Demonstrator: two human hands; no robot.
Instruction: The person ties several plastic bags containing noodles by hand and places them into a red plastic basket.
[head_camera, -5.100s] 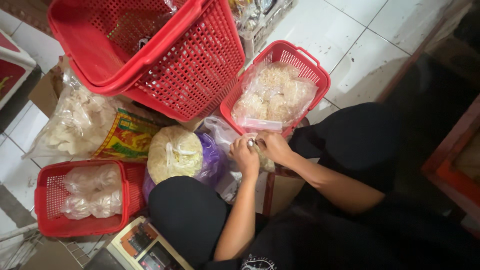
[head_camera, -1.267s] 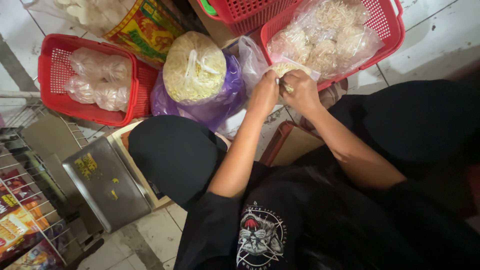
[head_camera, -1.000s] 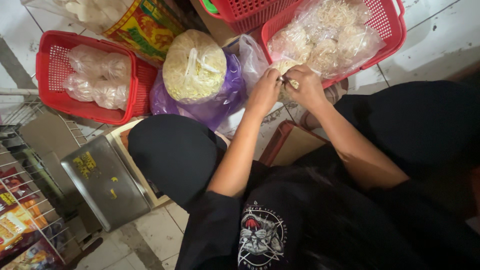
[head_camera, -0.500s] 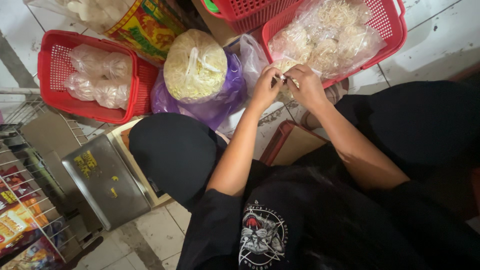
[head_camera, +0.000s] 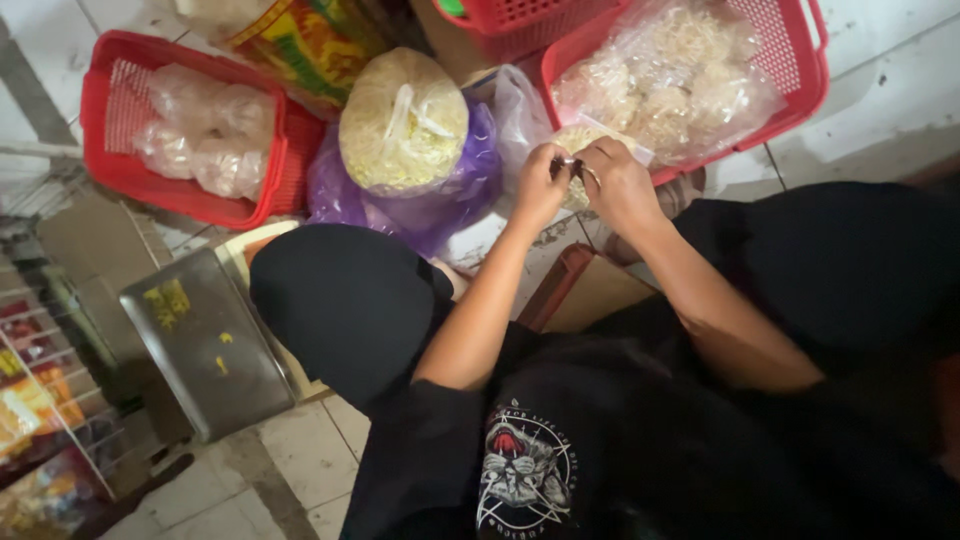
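**Both my hands pinch the top of a small bag of crackers**

I am seated low on a tiled floor (head_camera: 300, 470), looking down past my black shirt and dark knees. My left hand (head_camera: 540, 185) and right hand (head_camera: 618, 183) meet at about twelve o'clock from my chest, fingers curled narrow and pinched together on the neck of a small clear bag of pale crackers (head_camera: 578, 140). The bag sits between my fingertips, touching the near edge of a red basket (head_camera: 800, 75) at one o'clock that is filled with more clear bags of the same crackers.

At eleven o'clock from my hands a large round bundle of noodles (head_camera: 403, 120) rests in a purple plastic bag (head_camera: 450, 195). Further out at ten o'clock, a second red basket (head_camera: 110, 110) holds clear bags of white crackers. A yellow and green printed sack (head_camera: 305, 45) lies beyond the two. At eight o'clock a metal scale pan (head_camera: 205, 345) sits on the floor, and a brown cardboard flap (head_camera: 590, 295) lies just under my right forearm.

Compared with half a second ago, almost nothing has shifted: my hands stay pinched on the same bag in the same place, and the baskets have not moved.
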